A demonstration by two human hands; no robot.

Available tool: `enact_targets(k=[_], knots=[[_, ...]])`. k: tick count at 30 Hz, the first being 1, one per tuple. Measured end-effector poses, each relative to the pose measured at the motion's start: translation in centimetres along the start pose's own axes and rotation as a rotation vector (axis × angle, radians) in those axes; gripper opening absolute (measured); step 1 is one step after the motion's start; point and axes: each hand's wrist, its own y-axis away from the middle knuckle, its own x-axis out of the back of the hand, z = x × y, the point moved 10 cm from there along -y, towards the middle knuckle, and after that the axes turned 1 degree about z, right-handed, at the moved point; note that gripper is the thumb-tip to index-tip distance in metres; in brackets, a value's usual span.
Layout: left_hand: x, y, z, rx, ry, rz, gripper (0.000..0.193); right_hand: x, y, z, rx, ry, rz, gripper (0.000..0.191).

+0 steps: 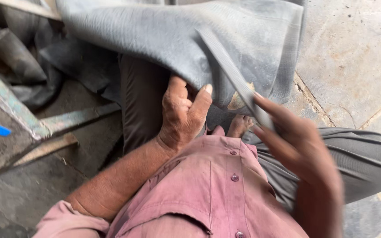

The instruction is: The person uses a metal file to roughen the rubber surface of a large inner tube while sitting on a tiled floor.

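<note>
Item: large sheet of dull grey rubber, inner-tube material [164,39], limp and creased. It fills the upper centre of the frame and drapes down over the seated person's lap, its lower edge hanging at centre frame. A pale, worn patch shows on that edge, just right of centre.

Left hand [181,117]: centre of frame, grip closed on the hanging edge of the rubber, thumb pressed up against the underside and fingers curled behind the fold. Judged to be pinning the sheet taut so that the edge stays put over the knee.

Right hand [298,141]: right of centre, motion-blurred. Fingers close around a long, flat, grey strip or blade-like tool [234,75] that runs diagonally up and left across the rubber. Whether it is a tool or a strip of the same rubber cannot be told through the blur. It lies against the sheet just beside the worn patch, between the two hands.

Also present: faded pink buttoned shirt [199,189], bottom centre; grey-brown trousers [358,154], right; a bare foot [239,125] below the rubber's edge at centre; cracked stone floor [353,53], upper right; weathered frame of painted wood or metal [18,114], left, bearing a small blue chip [1,130]; more dark rubber [18,61] heaped at upper left.
</note>
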Motion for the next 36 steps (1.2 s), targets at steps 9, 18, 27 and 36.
enact_targets(k=[9, 18, 27, 36], knots=[[0.2, -0.5, -0.3, 0.027, -0.02, -0.027, 0.024, -1.7, -0.3, 3.5, -0.034, 0.122, 0.044, 0.057], [0.8, -0.9, -0.5, 0.088, -0.037, -0.037, 0.014, 0.0, 1.9, 0.3, -0.035, -0.075, -0.066, 0.064], [0.2, -1.2, -0.5, 0.098, 0.103, -0.059, 0.012, -0.9, -0.5, 2.3, 0.004, -0.097, -0.009, 0.058], [0.3, -1.2, -0.9, 0.157, 0.079, -0.065, 0.016, -2.1, -1.5, 1.6, 0.003, 0.04, 0.053, 0.058]])
